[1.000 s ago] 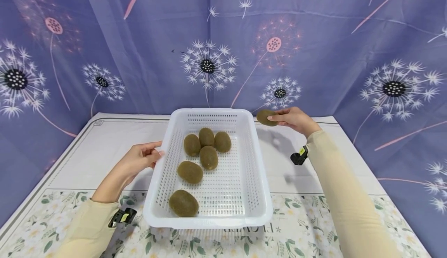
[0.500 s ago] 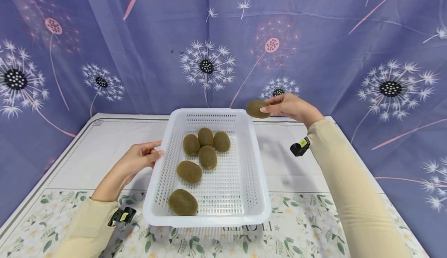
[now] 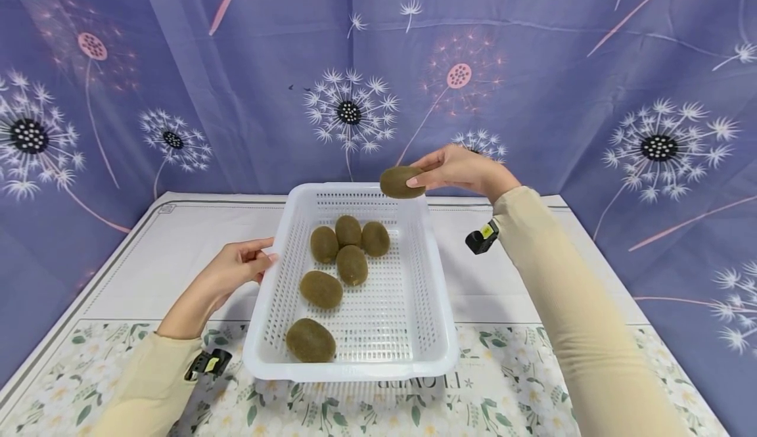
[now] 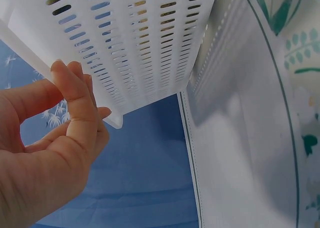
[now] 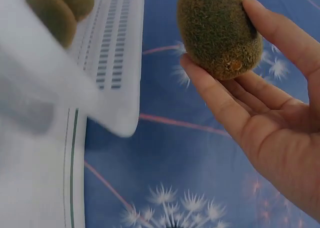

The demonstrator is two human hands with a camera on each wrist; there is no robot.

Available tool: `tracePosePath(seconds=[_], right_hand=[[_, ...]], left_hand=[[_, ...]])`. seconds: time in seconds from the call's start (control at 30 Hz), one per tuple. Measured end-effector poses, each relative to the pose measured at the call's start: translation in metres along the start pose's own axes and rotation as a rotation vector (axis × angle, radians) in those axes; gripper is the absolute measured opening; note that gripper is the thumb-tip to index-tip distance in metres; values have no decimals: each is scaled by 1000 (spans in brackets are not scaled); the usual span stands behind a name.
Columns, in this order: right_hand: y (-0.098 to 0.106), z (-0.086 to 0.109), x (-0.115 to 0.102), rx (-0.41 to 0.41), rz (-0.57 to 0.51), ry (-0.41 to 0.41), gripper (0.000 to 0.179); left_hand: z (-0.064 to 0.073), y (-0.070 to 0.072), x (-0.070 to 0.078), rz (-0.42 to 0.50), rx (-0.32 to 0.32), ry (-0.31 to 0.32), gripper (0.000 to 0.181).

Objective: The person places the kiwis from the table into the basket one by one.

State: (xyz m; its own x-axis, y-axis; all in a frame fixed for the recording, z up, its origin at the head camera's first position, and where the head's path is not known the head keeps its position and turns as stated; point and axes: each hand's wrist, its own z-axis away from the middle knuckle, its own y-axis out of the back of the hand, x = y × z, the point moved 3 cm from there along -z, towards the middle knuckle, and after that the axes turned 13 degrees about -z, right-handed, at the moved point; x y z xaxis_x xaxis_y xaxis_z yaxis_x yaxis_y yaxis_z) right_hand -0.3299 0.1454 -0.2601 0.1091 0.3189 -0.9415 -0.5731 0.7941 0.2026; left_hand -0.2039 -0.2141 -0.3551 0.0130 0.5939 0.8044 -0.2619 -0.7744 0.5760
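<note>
A brown kiwi is pinched between the thumb and fingers of my right hand, raised over the far right corner of a white plastic basket. The right wrist view shows the same fuzzy kiwi from close up. Several more kiwis lie in the basket, grouped at its far middle and down its left side. My left hand grips the basket's left rim between thumb and fingers; in the left wrist view the fingers bend at that rim.
Beneath the basket is a table with a white and floral cloth. A purple dandelion-print curtain hangs behind and to both sides. Perforated basket walls stand well above the tabletop.
My right hand has carried the kiwi left and slightly up, from beyond the basket's right side to above its far right corner. The left hand stays at the rim.
</note>
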Motion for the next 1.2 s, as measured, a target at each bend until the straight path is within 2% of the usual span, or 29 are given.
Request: tracePosePath(seconds=[0.33, 0.57, 0.8, 1.03, 1.2], right_hand=[[-30, -18, -14, -57, 116, 30, 53], [-58, -31, -17, -131, 83, 40, 48], [-83, -41, -8, -243, 92, 17, 52], [-108, -46, 6, -358, 86, 1, 46], [-122, -46, 14, -440, 99, -40, 42]], left_hand=[[0, -1, -1, 22, -2, 10, 55], [-1, 0, -1, -3, -2, -5, 55], [0, 1, 1, 9, -6, -10, 54], [-1, 1, -1, 3, -6, -3, 55], [-1, 1, -1, 7, -5, 3, 55]])
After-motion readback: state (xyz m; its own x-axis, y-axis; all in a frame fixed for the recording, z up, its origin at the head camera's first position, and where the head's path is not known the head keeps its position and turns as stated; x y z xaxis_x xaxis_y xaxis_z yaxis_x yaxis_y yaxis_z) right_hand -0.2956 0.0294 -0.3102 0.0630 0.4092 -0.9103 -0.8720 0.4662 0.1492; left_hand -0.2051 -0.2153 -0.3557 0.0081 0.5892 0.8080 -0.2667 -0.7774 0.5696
